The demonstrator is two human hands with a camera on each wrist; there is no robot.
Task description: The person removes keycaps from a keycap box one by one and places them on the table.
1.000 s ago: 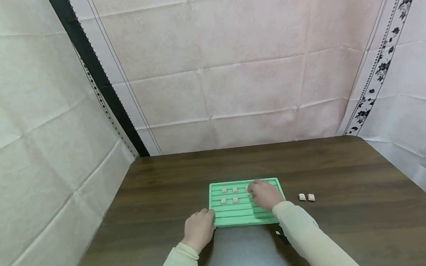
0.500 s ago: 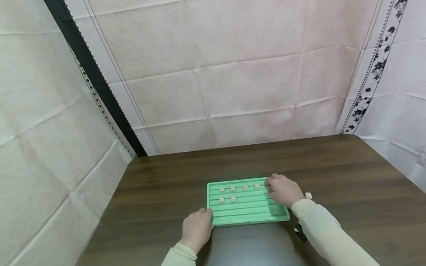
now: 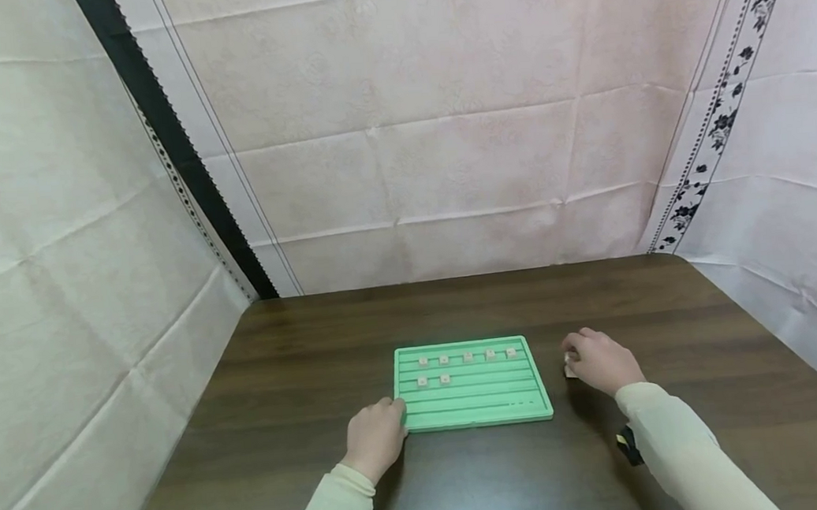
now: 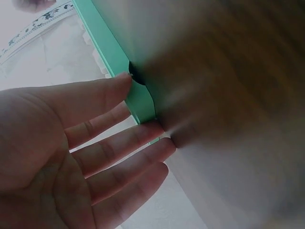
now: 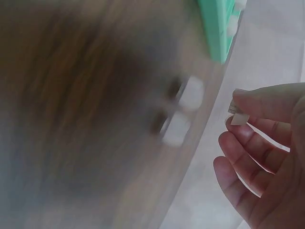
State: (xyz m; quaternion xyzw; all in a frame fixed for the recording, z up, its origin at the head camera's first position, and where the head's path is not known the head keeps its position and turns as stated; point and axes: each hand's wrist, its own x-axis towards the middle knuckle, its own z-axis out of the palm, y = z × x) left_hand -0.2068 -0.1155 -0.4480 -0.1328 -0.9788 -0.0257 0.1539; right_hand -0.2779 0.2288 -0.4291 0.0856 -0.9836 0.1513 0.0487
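A small white tile (image 5: 239, 118) is held up above the table (image 3: 304, 389), just right of the green board, and the right hand (image 3: 604, 362) has its grip pinched on it, thumb against index finger, with the other fingers loosely bent beside them. Two loose tiles (image 5: 176, 129) lie near that hand on the table, side by side; the right wrist view blurs them, so I can't fairly say whether they touch or which way their faces point. The green board (image 3: 472, 401) lies flat to the left, ridged from side to side. Five tiles stand spaced along its far row (image 3: 468, 357), and two more sit in the next row (image 3: 446, 379), toward its left end. The left hand (image 3: 374, 430) is at the board's near left corner, its grip pinching the edge, thumb on the near side and fingers about the end. Both arms wear pale sleeves (image 3: 677, 434), and a small black object (image 3: 628, 447) sits under the right wrist. Beyond the table hang creased pale cloths (image 3: 478, 124), with a black band (image 3: 173, 137) at left and a dark floral strip (image 3: 720, 130) at right.
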